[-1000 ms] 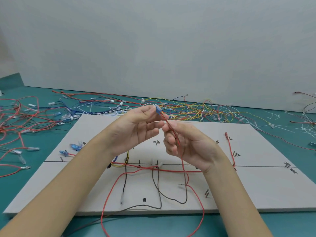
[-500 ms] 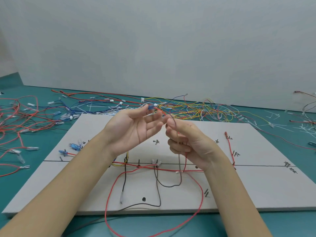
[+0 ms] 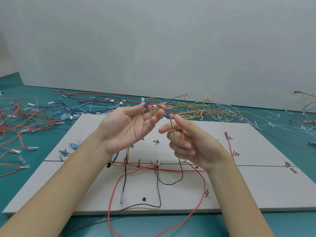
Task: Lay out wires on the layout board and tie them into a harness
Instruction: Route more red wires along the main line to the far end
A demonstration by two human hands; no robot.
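- Wires, a dark brown wire (image 3: 177, 156) and a red wire (image 3: 201, 183), rise from the grey layout board (image 3: 256, 185) to both raised hands; their slack hangs in loops over the board's front half, and the red loop droops past the front edge
- Handling, as a judgement: both are light, thin and floppy, with no stiffness to hold a shape, so they will kink or snag on other strands; best taken near the terminal end or pinched along the insulation, never tugged by the small connector
- Left hand (image 3: 130, 129): palm up, fingers mostly straight, its grip a light pinch of thumb and fingertip on a small blue connector (image 3: 146, 104) at the wire ends
- Right hand (image 3: 188, 141): fingers curled, its grip closed round the brown and red wires, forefinger pointing left
- Against a second ago: the left hand has opened out from a closed fist-like pinch, the hands have drawn slightly apart, and the brown loop on the board has been pulled shorter
- Around the board, on the green table (image 3: 34, 168), lie loose red, blue and yellow wires and white cable ties (image 3: 273, 115)
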